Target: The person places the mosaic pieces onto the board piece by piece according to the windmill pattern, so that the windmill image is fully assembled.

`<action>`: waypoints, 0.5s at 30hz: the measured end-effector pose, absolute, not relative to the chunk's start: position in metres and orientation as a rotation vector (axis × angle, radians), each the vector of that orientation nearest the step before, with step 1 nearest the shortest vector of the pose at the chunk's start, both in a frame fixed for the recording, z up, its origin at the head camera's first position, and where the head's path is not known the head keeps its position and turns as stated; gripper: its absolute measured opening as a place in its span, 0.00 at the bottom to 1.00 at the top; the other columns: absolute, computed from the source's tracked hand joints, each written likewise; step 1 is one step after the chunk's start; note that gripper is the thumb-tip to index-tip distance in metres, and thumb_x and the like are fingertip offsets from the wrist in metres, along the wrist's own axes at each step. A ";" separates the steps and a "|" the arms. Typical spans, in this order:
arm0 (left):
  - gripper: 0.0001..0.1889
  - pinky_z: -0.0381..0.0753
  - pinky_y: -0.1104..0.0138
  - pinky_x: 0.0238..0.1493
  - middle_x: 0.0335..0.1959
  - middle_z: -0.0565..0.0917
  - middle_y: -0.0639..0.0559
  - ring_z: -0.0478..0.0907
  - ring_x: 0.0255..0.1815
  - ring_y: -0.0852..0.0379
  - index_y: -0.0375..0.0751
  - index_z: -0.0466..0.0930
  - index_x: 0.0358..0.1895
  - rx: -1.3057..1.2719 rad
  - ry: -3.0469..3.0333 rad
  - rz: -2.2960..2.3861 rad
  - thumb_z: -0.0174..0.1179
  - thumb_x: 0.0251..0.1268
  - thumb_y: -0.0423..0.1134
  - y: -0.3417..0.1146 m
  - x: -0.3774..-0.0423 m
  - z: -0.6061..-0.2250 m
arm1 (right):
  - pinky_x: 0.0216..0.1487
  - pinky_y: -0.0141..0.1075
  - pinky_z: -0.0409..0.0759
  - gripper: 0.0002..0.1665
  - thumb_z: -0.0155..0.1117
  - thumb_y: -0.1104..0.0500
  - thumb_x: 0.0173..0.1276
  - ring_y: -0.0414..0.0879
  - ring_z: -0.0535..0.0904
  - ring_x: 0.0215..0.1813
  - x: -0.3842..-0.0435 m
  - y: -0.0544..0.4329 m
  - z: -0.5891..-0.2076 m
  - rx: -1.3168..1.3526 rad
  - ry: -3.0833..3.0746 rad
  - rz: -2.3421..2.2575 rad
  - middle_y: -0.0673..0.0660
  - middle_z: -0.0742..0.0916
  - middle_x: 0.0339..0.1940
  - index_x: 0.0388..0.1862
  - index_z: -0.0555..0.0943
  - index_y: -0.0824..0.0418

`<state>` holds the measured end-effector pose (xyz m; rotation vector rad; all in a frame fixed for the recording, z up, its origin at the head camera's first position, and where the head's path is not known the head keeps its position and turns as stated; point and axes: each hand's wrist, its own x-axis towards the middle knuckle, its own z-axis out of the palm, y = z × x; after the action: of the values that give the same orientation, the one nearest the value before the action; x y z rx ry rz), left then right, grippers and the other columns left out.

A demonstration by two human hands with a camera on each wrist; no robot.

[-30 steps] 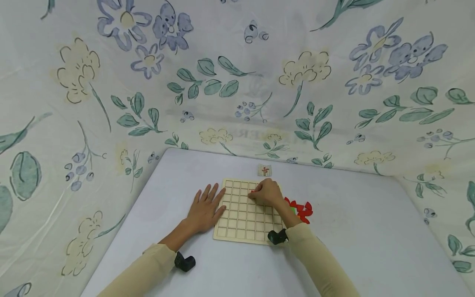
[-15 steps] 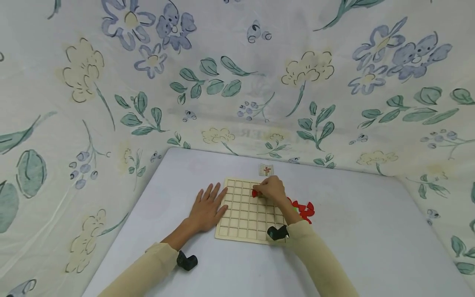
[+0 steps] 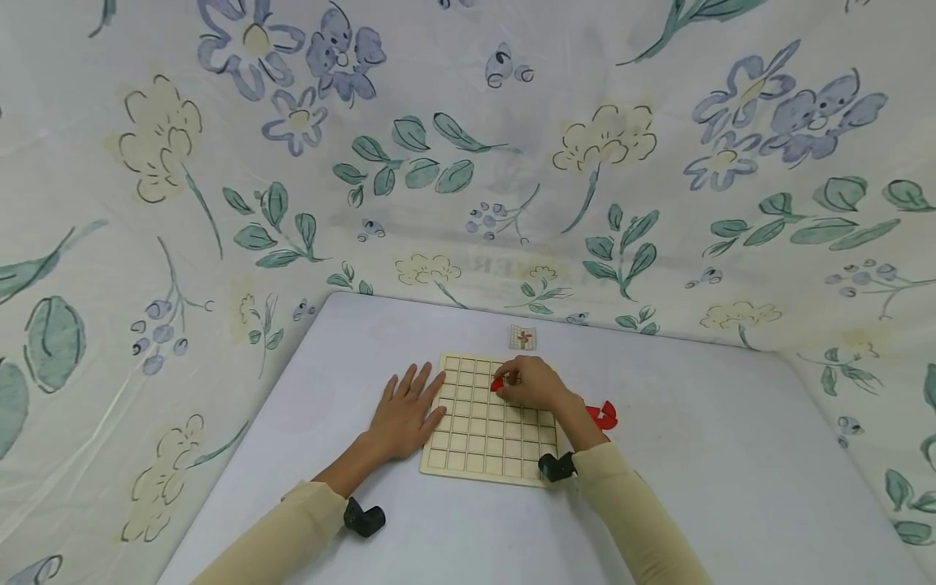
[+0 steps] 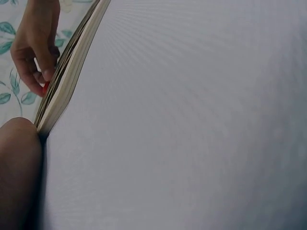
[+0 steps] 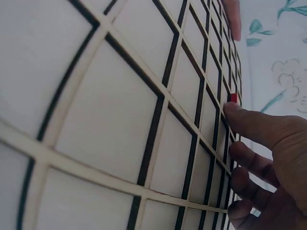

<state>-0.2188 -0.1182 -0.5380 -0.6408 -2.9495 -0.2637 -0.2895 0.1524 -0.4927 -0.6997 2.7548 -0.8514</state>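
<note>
In the head view, a square wooden grid board lies on the table. My left hand rests flat at its left edge, fingers spread, fingertips on the rim. My right hand is over the far right part of the board. Its thumb and forefinger pinch a small red piece with a curved edge at a grid square near the far side. In the right wrist view, the thumb presses against the red piece, and the forefinger is hidden. The left wrist view shows the right hand beyond the board's edge.
Several loose red pieces lie right of the board, partly hidden behind the right forearm. A small card with a red pattern on a grid lies beyond the board. Floral cloth hangs behind the white table.
The right hand and forearm have turned a little, the wrist shifting right and covering more of the loose pieces. More of the red piece shows than at first. The left hand stays put.
</note>
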 end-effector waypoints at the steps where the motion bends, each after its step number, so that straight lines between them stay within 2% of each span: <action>1: 0.33 0.45 0.41 0.71 0.78 0.50 0.39 0.43 0.78 0.38 0.46 0.51 0.79 -0.641 -2.950 -0.267 0.37 0.78 0.57 -0.118 -0.219 -0.538 | 0.30 0.38 0.73 0.13 0.73 0.57 0.63 0.42 0.74 0.30 -0.290 0.153 -0.493 -0.695 2.754 -0.852 0.48 0.81 0.29 0.47 0.87 0.54; 8: 0.33 0.44 0.41 0.71 0.79 0.49 0.40 0.42 0.78 0.39 0.46 0.50 0.80 -0.639 -2.959 -0.258 0.37 0.79 0.57 -0.119 -0.219 -0.539 | 0.32 0.38 0.74 0.16 0.70 0.64 0.64 0.44 0.75 0.31 -0.290 0.155 -0.490 -0.668 2.666 -0.960 0.51 0.82 0.31 0.51 0.86 0.57; 11: 0.33 0.44 0.41 0.71 0.79 0.50 0.40 0.42 0.78 0.39 0.46 0.50 0.79 -0.632 -2.958 -0.259 0.38 0.78 0.57 -0.119 -0.220 -0.540 | 0.31 0.37 0.74 0.16 0.70 0.62 0.65 0.44 0.75 0.29 -0.290 0.152 -0.490 -0.678 2.676 -0.955 0.51 0.82 0.30 0.52 0.86 0.58; 15: 0.33 0.43 0.41 0.71 0.79 0.50 0.40 0.42 0.78 0.38 0.46 0.51 0.79 -0.631 -2.952 -0.272 0.38 0.78 0.57 -0.118 -0.221 -0.542 | 0.28 0.36 0.73 0.11 0.71 0.58 0.65 0.42 0.73 0.27 -0.289 0.148 -0.493 -0.660 2.754 -0.881 0.47 0.81 0.28 0.47 0.87 0.55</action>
<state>-0.2208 -0.1177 -0.5422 -0.6311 -2.9522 -0.2716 -0.2886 0.1484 -0.4928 -0.6603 2.7535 -0.8808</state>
